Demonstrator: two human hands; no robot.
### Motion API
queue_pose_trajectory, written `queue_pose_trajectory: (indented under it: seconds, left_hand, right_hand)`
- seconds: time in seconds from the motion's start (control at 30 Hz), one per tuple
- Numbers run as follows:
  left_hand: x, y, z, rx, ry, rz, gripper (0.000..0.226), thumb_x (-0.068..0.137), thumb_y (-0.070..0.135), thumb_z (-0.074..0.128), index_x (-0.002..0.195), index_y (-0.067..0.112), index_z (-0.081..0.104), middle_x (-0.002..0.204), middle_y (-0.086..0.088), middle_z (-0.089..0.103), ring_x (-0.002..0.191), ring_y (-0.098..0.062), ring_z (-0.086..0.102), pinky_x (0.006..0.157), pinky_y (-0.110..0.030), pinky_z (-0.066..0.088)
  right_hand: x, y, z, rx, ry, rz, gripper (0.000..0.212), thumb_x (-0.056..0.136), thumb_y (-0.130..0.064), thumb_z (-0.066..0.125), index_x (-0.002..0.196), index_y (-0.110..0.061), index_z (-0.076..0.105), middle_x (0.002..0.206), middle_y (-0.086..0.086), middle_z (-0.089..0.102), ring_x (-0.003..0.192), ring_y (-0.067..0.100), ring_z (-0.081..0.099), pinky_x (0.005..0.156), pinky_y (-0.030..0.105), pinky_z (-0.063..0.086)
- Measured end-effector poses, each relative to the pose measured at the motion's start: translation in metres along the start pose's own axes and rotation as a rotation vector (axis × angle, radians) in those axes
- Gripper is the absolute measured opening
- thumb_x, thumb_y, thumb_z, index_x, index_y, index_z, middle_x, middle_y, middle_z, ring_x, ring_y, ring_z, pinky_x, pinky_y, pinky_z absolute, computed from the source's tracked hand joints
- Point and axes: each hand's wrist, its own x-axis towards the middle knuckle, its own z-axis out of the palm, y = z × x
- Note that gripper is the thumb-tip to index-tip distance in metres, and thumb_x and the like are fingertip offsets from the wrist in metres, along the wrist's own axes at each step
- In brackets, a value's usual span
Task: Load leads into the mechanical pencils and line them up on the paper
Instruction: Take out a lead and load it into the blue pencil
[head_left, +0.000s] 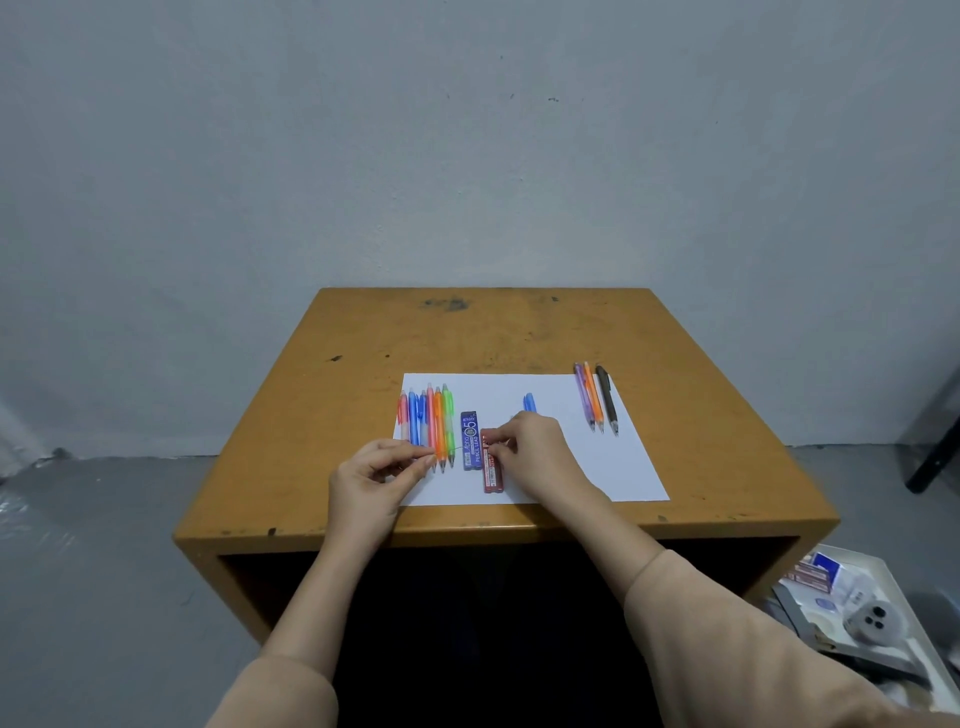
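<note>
Bare grey wall (467, 156) behind, scuffed ochre table (467, 332) in front. On it a white paper (597, 457) sheet. At its left edge a row of six mechanical pencils (431, 421), side by side, tips toward the near edge. At its far right three more pencils (597, 397), well apart from the row. One blue pencil (529, 402) just beyond the right hand (540, 452). Between the groups, a blue lead case (470, 441) and a red lead case (492, 470), side by side. Right fingers curled, pinching the red case's far end. On the left hand (371, 480), thumb and forefinger pressed together on what looks like a single lead (452, 449), near the row's tips. Probably feeding it into a pencil next: hold lightly, keep straight, never bend. Steady the barrel and aim squarely at the opening.
</note>
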Motion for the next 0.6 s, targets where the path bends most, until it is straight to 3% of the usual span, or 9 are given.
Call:
queue_pose_trajectory:
  seconds: [0.13,0.23,0.4,0.5,0.6]
  left_hand:
    - [0.001,-0.001,-0.001,-0.028,0.009,-0.004,0.021,0.073,0.009,0.076,0.080,0.030,0.074,0.091,0.006,0.069,0.094,-0.003,0.062,0.069,-0.017,0.054]
    - [0.001,-0.002,-0.001,-0.016,0.015,-0.014,0.021,0.073,0.010,0.076,0.079,0.030,0.074,0.092,0.006,0.068,0.095,-0.004,0.061,0.072,-0.023,0.054]
    - [0.001,-0.003,-0.002,-0.009,0.021,-0.007,0.019,0.073,0.014,0.075,0.080,0.031,0.074,0.092,0.007,0.068,0.096,-0.008,0.062,0.075,-0.025,0.054]
    - [0.001,-0.003,-0.001,-0.001,0.023,-0.009,0.020,0.074,0.012,0.075,0.079,0.031,0.073,0.092,0.006,0.068,0.095,-0.006,0.062,0.074,-0.022,0.054]
    - [0.002,-0.003,-0.001,-0.005,0.025,-0.004,0.021,0.074,0.010,0.076,0.080,0.030,0.074,0.092,0.005,0.068,0.094,-0.007,0.062,0.075,-0.024,0.054]
  right_hand:
    - [-0.006,0.003,-0.008,0.005,0.024,-0.029,0.027,0.095,-0.022,0.057,0.120,-0.020,0.067,0.115,0.002,0.062,0.086,0.006,0.050,0.077,0.014,0.038]
    - [-0.017,0.006,-0.011,-0.026,0.029,-0.064,0.030,0.093,-0.028,0.059,0.122,-0.021,0.066,0.124,-0.001,0.059,0.106,0.008,0.051,0.088,0.018,0.039]
    - [-0.030,0.013,-0.008,-0.167,-0.065,-0.164,0.036,0.092,-0.038,0.057,0.125,-0.025,0.063,0.144,-0.009,0.046,0.136,0.010,0.028,0.110,0.031,0.028]
    - [-0.030,0.014,-0.007,-0.213,-0.113,-0.169,0.041,0.093,-0.041,0.055,0.132,-0.027,0.057,0.149,-0.009,0.039,0.142,0.012,0.021,0.115,0.035,0.022]
    - [-0.026,0.016,-0.004,-0.228,-0.088,-0.180,0.044,0.093,-0.042,0.055,0.134,-0.027,0.054,0.146,-0.009,0.044,0.142,0.011,0.023,0.115,0.033,0.021]
